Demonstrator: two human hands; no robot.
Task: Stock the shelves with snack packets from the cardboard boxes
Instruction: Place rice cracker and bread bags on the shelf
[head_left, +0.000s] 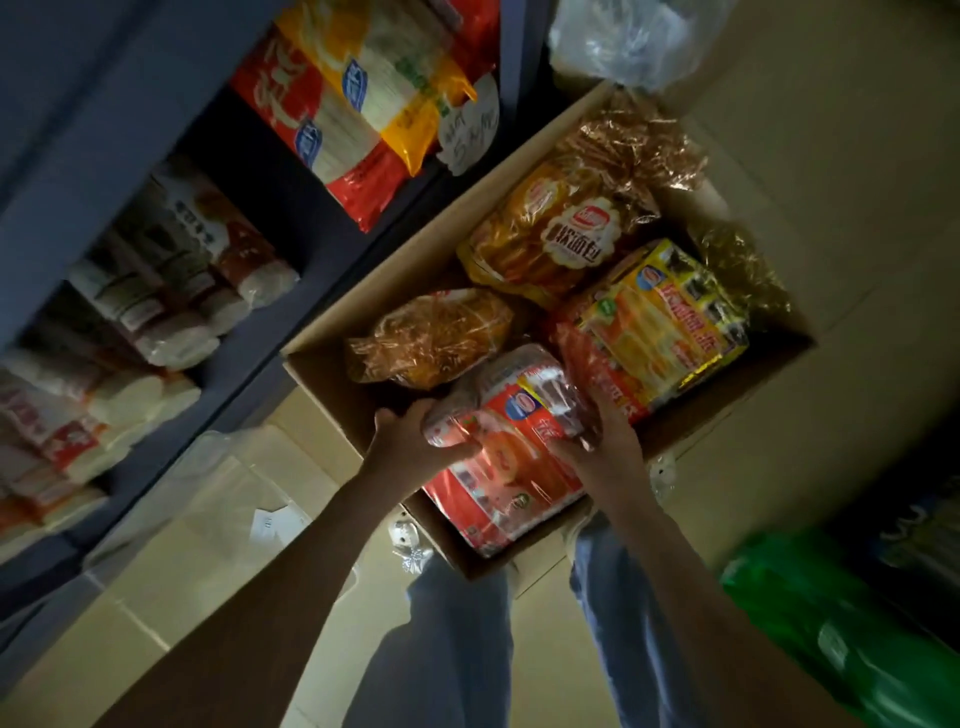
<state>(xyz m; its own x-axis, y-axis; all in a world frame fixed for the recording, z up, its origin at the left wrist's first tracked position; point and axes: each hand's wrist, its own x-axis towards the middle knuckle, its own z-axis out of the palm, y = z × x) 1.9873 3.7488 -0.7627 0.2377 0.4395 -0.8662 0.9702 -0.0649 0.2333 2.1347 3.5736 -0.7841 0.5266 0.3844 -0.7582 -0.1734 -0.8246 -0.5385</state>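
Observation:
An open cardboard box (332, 387) stands on the floor in front of my legs, full of snack packets. Both hands hold a red and white snack packet (511, 462) at the box's near corner. My left hand (415, 441) grips its left end, fingers curled over the clear wrapper. My right hand (597, 441) grips its right side. Further in the box lie a yellow packet (662, 325), an orange bread bag (558, 234) and an amber wrapped bag (436, 338). The dark blue shelves (88, 171) stand to the left of the box.
The shelves hold red and yellow noodle packs (353, 119) and white wrapped packs (171, 280). A flat cardboard sheet with clear plastic (218, 499) lies on the floor at left. A green plastic bag (841, 629) sits at lower right, a clear bag (628, 41) beyond the box.

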